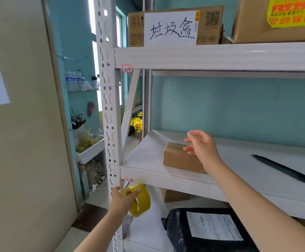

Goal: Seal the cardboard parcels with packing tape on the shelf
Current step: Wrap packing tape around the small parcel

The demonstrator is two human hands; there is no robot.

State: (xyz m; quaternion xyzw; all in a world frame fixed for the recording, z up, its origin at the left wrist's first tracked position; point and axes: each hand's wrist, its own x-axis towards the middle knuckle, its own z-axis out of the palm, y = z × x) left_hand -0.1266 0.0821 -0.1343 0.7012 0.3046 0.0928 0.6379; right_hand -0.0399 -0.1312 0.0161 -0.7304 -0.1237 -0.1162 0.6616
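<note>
The right hand point(201, 144) is hovering open-fingered at the small cardboard parcel point(181, 158); likely light, rigid, best steadied by its sides. The left hand point(123, 198) is gripping the yellow tape roll point(140, 200).

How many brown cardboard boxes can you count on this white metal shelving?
4: a small brown cardboard box on the middle shelf, two on the top shelf, one partly hidden underneath. Others may be out of frame.

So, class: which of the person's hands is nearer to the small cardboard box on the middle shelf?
Right. The right hand is open at the small cardboard box's top right corner; the left hand is below the shelf edge, holding the yellow tape roll.
</note>
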